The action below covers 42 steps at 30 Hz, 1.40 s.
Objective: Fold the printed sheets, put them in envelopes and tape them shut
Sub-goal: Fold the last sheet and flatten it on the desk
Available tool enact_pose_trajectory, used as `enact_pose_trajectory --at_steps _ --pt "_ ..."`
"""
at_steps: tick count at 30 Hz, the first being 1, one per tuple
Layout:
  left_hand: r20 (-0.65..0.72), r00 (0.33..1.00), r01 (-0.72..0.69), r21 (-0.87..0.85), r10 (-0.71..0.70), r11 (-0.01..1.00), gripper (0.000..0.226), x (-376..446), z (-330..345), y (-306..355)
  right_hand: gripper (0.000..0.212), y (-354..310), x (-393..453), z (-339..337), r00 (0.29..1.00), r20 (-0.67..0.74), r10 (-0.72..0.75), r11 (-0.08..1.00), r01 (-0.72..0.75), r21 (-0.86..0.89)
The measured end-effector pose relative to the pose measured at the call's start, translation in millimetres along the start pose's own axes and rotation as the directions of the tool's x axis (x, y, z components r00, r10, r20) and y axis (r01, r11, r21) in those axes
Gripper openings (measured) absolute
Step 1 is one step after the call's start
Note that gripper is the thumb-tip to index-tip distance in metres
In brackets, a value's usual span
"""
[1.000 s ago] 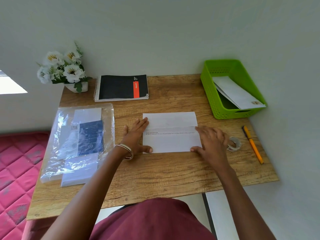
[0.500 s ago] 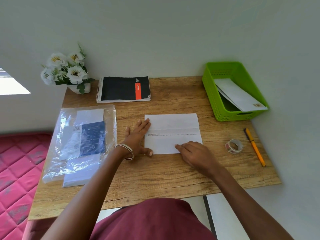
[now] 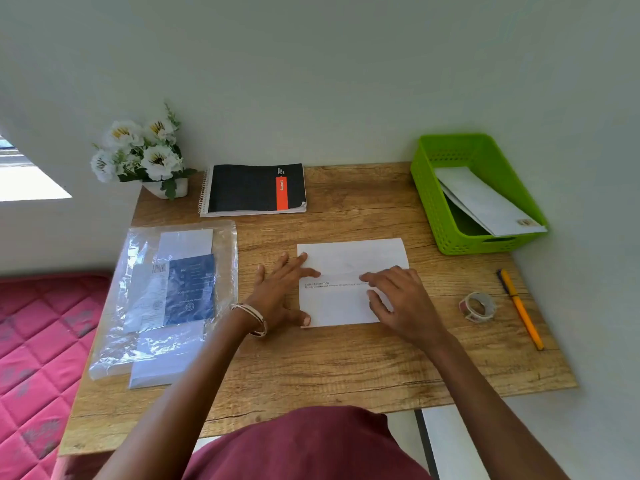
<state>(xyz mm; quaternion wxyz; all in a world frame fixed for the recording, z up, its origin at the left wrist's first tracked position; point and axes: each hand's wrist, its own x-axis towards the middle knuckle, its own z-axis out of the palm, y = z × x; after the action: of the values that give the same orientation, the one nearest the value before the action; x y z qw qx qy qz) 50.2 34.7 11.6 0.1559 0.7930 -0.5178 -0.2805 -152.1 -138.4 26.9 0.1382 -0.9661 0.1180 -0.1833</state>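
Your flat left hand [image 3: 280,292] pins the folded sheet's [image 3: 349,268] left end while right hand [image 3: 398,299] fingers, loosely spread, press along its crease, running parallel to the surface's front edge.

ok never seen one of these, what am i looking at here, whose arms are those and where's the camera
There is no machine: a person wears a camera on the head, looking down at their own arms and a wooden desk. The left hand lies flat on the left edge of a folded printed sheet; the right hand presses its fold with straight fingers. Neither grips anything. Around them lie a plastic pack of envelopes, a black notebook, a flower pot, a tape roll, an orange pen and a green basket holding envelopes.
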Motion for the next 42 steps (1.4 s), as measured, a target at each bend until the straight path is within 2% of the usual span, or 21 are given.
enact_pose_trajectory --at_steps 3,6,11,17,21,25,29,34,36,39,42 --pt "-0.054 0.998 0.016 -0.014 -0.017 1.0 0.064 -1.1 3.7 -1.9 0.046 5.8 -7.6 -2.6 0.986 0.161 0.046 0.993 -0.063 0.103" --pt "-0.058 0.998 0.023 -0.024 -0.024 0.999 0.061 -0.7 4.3 -0.1 0.049 6.8 -19.9 0.5 0.968 0.246 -0.056 0.998 0.064 -0.027" --pt "-0.044 0.998 0.038 -0.029 -0.039 0.999 0.061 -0.5 3.2 -0.5 0.028 5.7 -20.8 5.7 0.954 0.165 -0.249 0.949 0.274 -0.156" --pt "-0.007 0.999 0.033 -0.019 -0.034 0.999 0.071 1.4 1.8 -3.2 0.051 0.9 -24.0 10.1 0.915 0.204 -0.348 0.873 0.396 -0.285" --pt "0.06 0.998 0.001 0.035 -0.003 0.999 0.093 -0.1 -0.4 -5.3 0.051 -3.8 -20.8 9.6 0.914 0.163 -0.371 0.856 0.405 -0.322" --pt "0.074 0.997 -0.003 0.08 -0.003 0.997 0.103 -0.4 -0.3 -2.9 0.039 -5.5 -13.6 11.9 0.927 0.067 -0.37 0.874 0.371 -0.313" --pt "-0.001 1.0 -0.021 0.014 0.021 1.0 0.094 -3.5 2.3 -2.2 0.022 -11.9 0.1 7.8 0.957 -0.08 -0.278 0.936 0.251 -0.247" --pt "-0.131 0.989 -0.079 -0.118 0.063 0.99 0.079 -10.6 2.6 -1.6 0.028 -18.3 18.8 1.7 0.974 -0.184 -0.133 0.982 0.105 -0.157" --pt "-0.263 0.965 -0.04 -0.131 0.004 0.991 0.062 -10.2 4.4 1.2 0.029 -18.6 24.4 1.4 0.975 -0.203 -0.084 0.991 0.06 -0.121" --pt "-0.475 0.867 0.074 -0.18 -0.153 0.981 0.029 -4.6 2.2 12.0 0.028 -18.2 32.0 2.0 0.971 -0.24 -0.003 0.995 -0.02 -0.093" --pt "-0.495 0.827 0.153 -0.257 -0.266 0.954 0.019 2.1 -4.0 17.8 0.03 -17.0 34.1 5.1 0.951 -0.269 0.156 0.977 -0.188 -0.1"
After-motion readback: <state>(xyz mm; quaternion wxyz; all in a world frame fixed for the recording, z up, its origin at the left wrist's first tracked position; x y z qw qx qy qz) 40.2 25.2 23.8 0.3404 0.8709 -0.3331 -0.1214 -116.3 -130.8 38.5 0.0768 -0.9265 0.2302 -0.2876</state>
